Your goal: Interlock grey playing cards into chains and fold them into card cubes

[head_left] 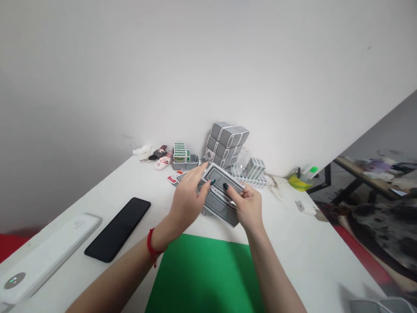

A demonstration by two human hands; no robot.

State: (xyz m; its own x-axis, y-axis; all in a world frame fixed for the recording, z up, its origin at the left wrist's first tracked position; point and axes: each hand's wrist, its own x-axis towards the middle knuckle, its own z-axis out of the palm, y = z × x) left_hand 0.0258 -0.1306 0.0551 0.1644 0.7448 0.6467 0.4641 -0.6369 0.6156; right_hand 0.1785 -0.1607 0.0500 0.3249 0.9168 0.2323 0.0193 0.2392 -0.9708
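Observation:
Grey-backed playing cards (221, 178), apparently folded together into a panel, are held up over the middle of the table. My right hand (249, 206) grips their right side, thumb on top and fingers underneath. At the left edge, my left hand (190, 191) has its thumb against the cards and its fingers stretched along the far side; its fingertips are partly hidden. Behind them stands a stack of blocks made of folded cards (226, 143). Loose cards (174, 178) lie on the table left of the stack.
Beside the stack are a small green-and-white card structure (180, 153) and a card tray (257, 181). Keys with charms (159, 156), a black phone (119, 230) and a long white device (48, 256) lie left. A green sheet (208, 278) is in front; a yellow container (299, 182) stands right.

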